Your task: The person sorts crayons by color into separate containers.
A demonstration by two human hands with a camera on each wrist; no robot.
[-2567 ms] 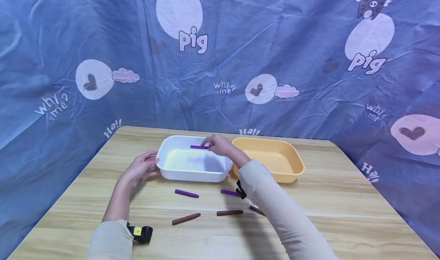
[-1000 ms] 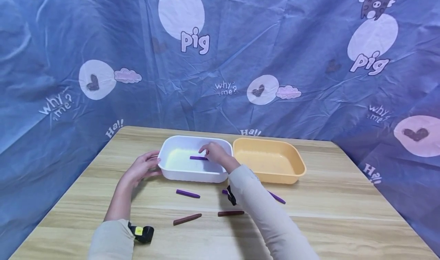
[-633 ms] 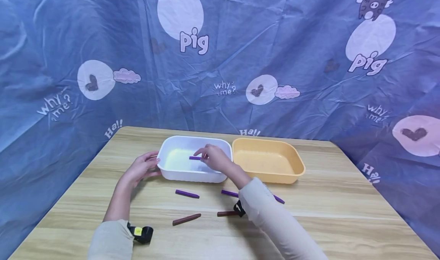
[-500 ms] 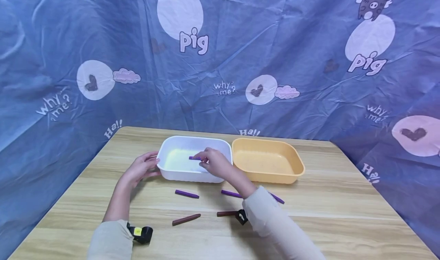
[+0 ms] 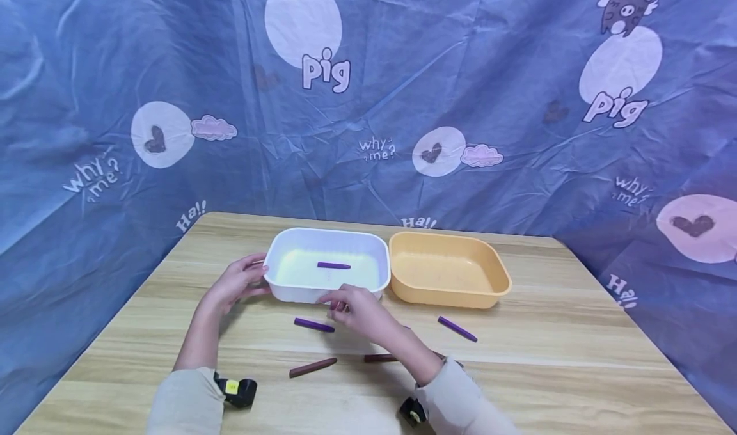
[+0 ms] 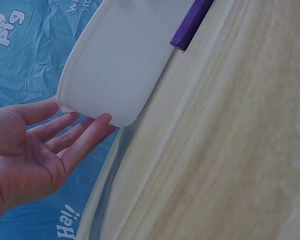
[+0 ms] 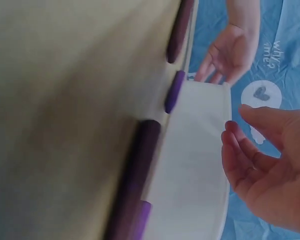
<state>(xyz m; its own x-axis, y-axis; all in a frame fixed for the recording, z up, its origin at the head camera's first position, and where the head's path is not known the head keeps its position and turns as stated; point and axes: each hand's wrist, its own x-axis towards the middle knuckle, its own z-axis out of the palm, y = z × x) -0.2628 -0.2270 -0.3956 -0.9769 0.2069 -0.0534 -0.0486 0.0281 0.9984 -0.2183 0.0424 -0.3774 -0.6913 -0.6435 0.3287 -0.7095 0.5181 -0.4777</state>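
My left hand [image 5: 233, 283] touches the left end of a white plastic bin [image 5: 305, 294]; the left wrist view shows its fingertips against the end wall and the thumb at the rim. Inside that bin lies one purple crayon [image 5: 334, 265]. Nothing is held in my right hand [image 5: 363, 313], which hovers at the bin's front edge with loosely bent fingers. Just left of it, another purple crayon [image 5: 313, 325] lies on the table. Closer to me are a brown crayon [image 5: 313, 368] and a second brown crayon [image 5: 380, 358], the latter partly covered by my right forearm.
A yellow bin [image 5: 443, 299] stands against the white one's right end. In front of it lies a purple crayon [image 5: 457, 329]. More crayons are mostly hidden by my right forearm. A blue printed cloth [image 5: 368, 102] hangs behind the wooden table [image 5: 564, 332].
My right hand has let go of the purple crayon, which now lies on the white bin's floor. That hand has drawn back toward me over the front rim. My left hand has stayed put.
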